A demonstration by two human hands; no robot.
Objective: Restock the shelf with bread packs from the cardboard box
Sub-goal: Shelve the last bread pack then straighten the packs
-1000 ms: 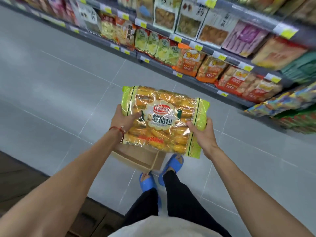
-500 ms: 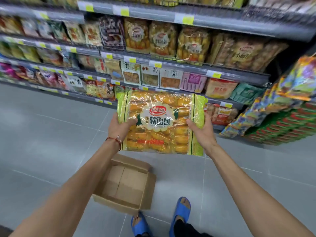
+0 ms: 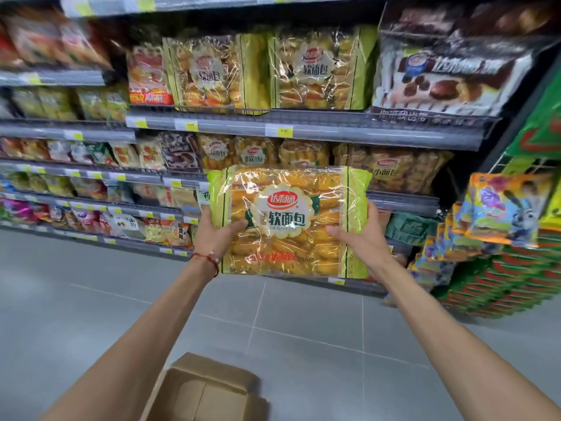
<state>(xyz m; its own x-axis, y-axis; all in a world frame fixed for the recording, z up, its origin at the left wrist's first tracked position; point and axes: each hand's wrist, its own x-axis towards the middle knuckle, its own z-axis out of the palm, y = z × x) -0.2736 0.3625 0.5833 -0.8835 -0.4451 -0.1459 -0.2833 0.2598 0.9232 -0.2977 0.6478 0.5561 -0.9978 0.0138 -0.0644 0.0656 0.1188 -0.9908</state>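
Raising bread pack higher than half a second ago, now before the front edge of the shelf.
Gripped at both side edges by left hand and right hand, thumbs across the front, fingers hidden behind. Cardboard box on the floor below, flaps open, bare cardboard inside, near part cut off. Far-left goods blurred.

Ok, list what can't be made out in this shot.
Head view:
- box: near part cut off by the bottom edge.
- fingers of left hand and right hand: hidden behind the pack they hold.
- price tags: too small and blurred to read.
- far-left packs: motion-blurred.
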